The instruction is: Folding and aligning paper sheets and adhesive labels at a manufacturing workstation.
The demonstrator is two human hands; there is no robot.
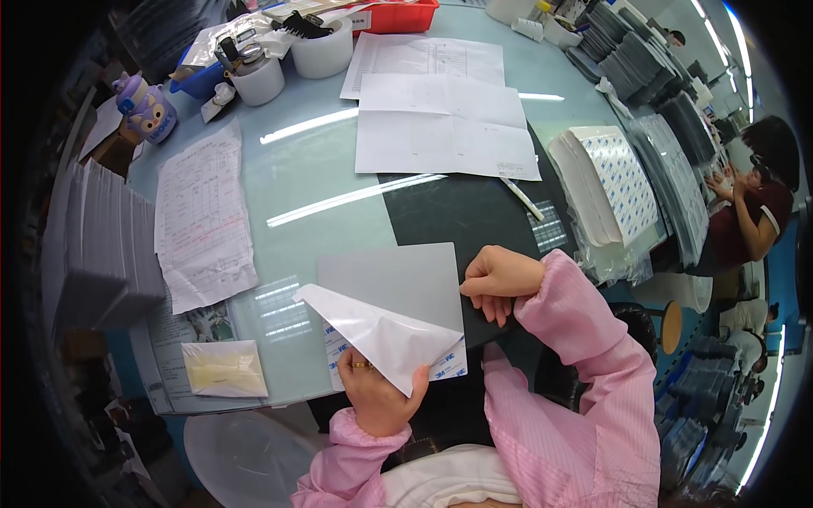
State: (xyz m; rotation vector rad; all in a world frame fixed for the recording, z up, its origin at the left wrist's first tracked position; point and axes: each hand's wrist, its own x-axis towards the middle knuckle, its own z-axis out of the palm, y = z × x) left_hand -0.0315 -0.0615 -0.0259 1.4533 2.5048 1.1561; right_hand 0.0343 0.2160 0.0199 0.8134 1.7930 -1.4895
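Observation:
A square grey sheet (pixel 398 275) lies at the table's front edge. Over its lower half folds a thin white film (pixel 385 330), creased into a triangle. Along the lower edge, strips of white backing with blue print (pixel 449 362) show beneath it. My left hand (pixel 374 391) grips the film's lower corner, thumb on top, with a ring on one finger; its other fingers are partly hidden. My right hand (pixel 501 284) is curled closed beside the sheet's right edge, its fingertips angled down. Whether it pinches anything there is hidden.
A stack of blue-patterned sheets (pixel 622 182) stands at right; a pen (pixel 521 199) lies nearer. Printed papers (pixel 445 127) cover the far middle, another paper (pixel 206 216) the left. A packet (pixel 224 370) sits front left, below a purple bottle (pixel 146 108). A co-worker (pixel 754 199) sits at right.

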